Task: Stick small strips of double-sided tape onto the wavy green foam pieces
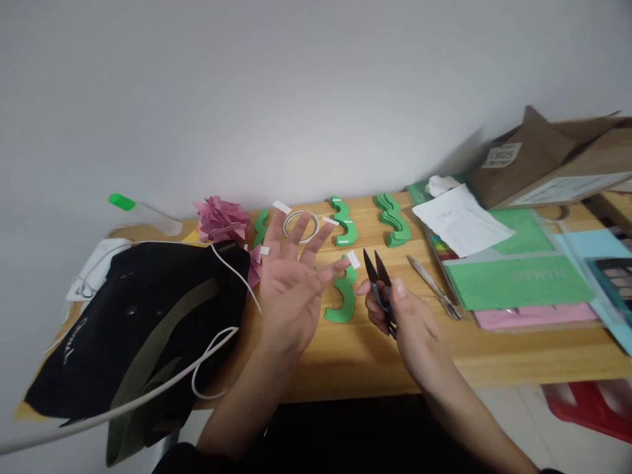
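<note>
My left hand [291,296] is raised palm up with fingers spread. Short white strips [353,259] that look like tape stick to several of its fingertips. In my right hand [417,329] is a pair of dark thread snips [379,280], blades apart and pointing away from me. Green cutouts shaped like a 3 lie on the table: one [340,306] between my hands, another [345,227] with white strips on it, a stacked set [392,220] to its right. One more green piece [260,227] and a white ring [317,225], perhaps a tape roll, are partly behind my left fingers.
Left are a black bag [162,303], a white cable [148,399], a pink paper flower [222,219] and a green-capped bottle [153,214]. Right are a pen-like tool [434,286], white paper [461,220], green packets [518,283] and a cardboard box [557,158]. A wall stands behind.
</note>
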{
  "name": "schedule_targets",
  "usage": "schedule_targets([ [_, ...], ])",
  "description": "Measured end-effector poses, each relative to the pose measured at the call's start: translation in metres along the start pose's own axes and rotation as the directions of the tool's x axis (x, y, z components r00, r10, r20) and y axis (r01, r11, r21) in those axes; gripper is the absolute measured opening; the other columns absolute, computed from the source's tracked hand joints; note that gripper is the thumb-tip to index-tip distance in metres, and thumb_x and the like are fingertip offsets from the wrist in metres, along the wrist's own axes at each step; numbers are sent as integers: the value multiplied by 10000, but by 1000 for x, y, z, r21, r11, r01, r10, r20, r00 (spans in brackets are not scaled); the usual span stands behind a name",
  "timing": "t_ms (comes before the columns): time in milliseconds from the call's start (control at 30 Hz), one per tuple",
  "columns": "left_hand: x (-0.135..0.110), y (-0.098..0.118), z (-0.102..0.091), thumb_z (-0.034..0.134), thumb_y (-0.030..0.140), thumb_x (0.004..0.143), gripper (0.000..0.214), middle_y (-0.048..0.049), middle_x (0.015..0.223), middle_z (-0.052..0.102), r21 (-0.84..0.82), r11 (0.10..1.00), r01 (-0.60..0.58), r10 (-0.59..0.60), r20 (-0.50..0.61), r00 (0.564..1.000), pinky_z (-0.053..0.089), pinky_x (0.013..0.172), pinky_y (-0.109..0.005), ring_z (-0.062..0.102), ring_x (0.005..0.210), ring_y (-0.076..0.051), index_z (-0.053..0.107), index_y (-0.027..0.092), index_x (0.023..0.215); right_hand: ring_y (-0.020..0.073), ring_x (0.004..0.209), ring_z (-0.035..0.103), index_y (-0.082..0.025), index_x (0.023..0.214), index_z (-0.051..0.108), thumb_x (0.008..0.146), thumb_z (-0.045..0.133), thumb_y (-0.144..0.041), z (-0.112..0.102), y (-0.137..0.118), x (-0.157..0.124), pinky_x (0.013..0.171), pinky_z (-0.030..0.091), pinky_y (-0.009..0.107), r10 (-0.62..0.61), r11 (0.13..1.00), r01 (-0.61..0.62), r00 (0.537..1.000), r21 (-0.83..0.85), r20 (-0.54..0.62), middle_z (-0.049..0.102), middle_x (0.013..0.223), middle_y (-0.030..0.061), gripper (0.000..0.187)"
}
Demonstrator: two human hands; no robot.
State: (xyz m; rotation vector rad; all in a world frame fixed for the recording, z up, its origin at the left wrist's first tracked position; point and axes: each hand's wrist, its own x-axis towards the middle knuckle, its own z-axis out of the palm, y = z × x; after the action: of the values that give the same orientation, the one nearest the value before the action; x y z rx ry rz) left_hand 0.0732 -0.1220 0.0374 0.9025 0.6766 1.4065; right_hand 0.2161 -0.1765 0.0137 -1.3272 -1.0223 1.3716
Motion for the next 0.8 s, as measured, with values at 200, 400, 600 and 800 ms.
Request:
schedule_targets([
  [200, -2, -5, -1, 717, 119, 769, 679, -20, 1456, 401, 18, 999, -32, 31, 36, 999, 571, 870, -342, 419, 1357, -286, 452, 422, 1315, 110, 562, 331, -204, 910, 550, 943, 397, -559, 11, -8, -3, 503, 303, 243, -9, 981, -20, 989, 193, 147, 344, 676, -40, 389],
  [400, -2, -7, -1, 757, 188, 759, 713, -7, 1451, 416, 39, 998, -44, 43, 19, 999, 583, 841, -334, 440, 1341, -290, 432, 461, 1332, 101, 535, 296, -199, 874, 545, 940, 407, -561, 12, -13, -4, 480, 270, 241, -20, 984, -11, 985, 180, 169, 324, 638, -51, 393],
  [600, -2, -5, 0, 772, 204, 753, 640, -6, 1427, 439, 79, 996, -48, 49, 0, 999, 587, 830, -325, 436, 1341, -301, 494, 439, 1280, 92, 497, 268, -195, 836, 561, 914, 461, -567, 10, -14, -1, 448, 239, 243, 0, 995, -11, 994, 104, 105, 322, 596, -60, 393],
  [800, -2, -5, 0, 764, 192, 760, 653, -14, 1459, 403, 123, 986, -108, 105, 32, 994, 585, 854, -357, 439, 1339, -318, 485, 436, 1298, 85, 486, 259, -192, 802, 569, 912, 479, -551, 9, -12, 1, 440, 230, 234, -6, 995, -3, 996, 99, 89, 318, 575, -65, 387],
])
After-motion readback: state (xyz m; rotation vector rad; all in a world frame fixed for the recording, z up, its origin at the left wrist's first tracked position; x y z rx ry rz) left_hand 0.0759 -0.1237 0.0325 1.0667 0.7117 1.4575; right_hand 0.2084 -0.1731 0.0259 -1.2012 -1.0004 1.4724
